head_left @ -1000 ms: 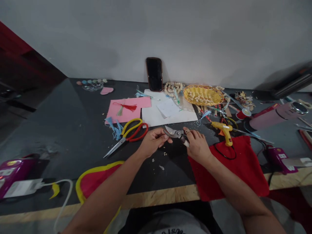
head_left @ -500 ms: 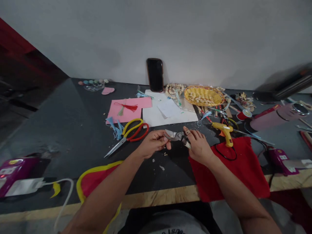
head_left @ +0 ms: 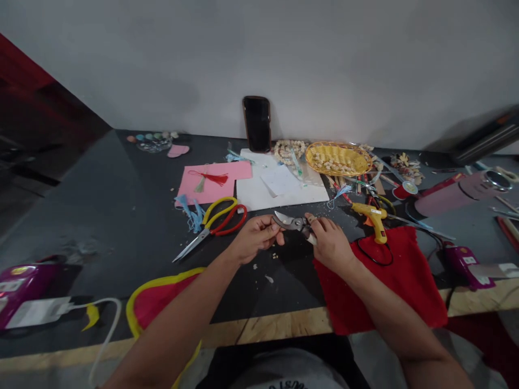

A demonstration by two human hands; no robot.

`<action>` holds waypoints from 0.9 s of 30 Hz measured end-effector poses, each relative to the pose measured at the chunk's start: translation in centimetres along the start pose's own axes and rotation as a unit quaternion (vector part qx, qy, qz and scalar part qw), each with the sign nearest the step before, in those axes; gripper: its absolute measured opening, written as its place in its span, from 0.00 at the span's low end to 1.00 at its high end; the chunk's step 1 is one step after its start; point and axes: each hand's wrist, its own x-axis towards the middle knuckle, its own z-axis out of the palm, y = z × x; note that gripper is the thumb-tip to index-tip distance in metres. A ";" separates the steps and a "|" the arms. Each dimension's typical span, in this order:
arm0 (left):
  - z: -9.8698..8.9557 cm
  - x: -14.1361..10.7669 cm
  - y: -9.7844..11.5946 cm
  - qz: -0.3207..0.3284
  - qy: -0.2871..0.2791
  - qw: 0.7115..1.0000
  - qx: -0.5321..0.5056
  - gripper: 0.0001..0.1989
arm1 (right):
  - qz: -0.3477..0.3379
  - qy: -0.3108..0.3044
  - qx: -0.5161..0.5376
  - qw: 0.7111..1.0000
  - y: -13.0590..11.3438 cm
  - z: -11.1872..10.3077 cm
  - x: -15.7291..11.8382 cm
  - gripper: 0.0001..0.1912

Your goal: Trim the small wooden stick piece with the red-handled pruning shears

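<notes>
My right hand [head_left: 329,241] is wrapped around the handles of a pair of pruning shears [head_left: 288,221], whose curved metal blades point left and stand apart. At the blades, my left hand [head_left: 259,236] is closed in a pinch. Whatever lies between its fingertips is too small or hidden to make out. Below both hands a few tiny pale pieces [head_left: 274,256] lie on the dark tabletop. Just left of my left hand rest large scissors [head_left: 211,224] with one yellow and one red handle.
Behind my hands lie white sheets [head_left: 251,189], pink paper [head_left: 190,183] with tassels, and a yellow woven basket [head_left: 338,158]. A phone [head_left: 258,124] leans on the wall. At right are a yellow glue gun [head_left: 373,216], red cloth [head_left: 389,281] and a pink bottle [head_left: 454,194].
The view has shifted very slightly. Both hands and the pruning shears stay in nearly the same place, with the blades still apart.
</notes>
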 end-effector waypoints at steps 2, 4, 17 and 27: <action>0.0 0.1 -0.1 0.013 0.003 1.000 0.007 0.19 | 0.004 -0.004 0.005 1.000 0.1 0.0 0.0 0.30; -0.1 0.2 -0.3 0.028 0.004 0.999 0.021 0.19 | 0.001 -0.008 0.010 1.000 0.1 0.0 0.0 0.31; -0.7 0.1 -0.1 0.003 -0.050 0.999 0.020 0.19 | -0.044 -0.019 0.010 0.999 0.6 0.0 0.0 0.40; -0.5 0.1 0.1 -0.007 -0.010 0.999 0.031 0.18 | -0.004 -0.017 -0.021 1.000 0.0 0.3 0.0 0.32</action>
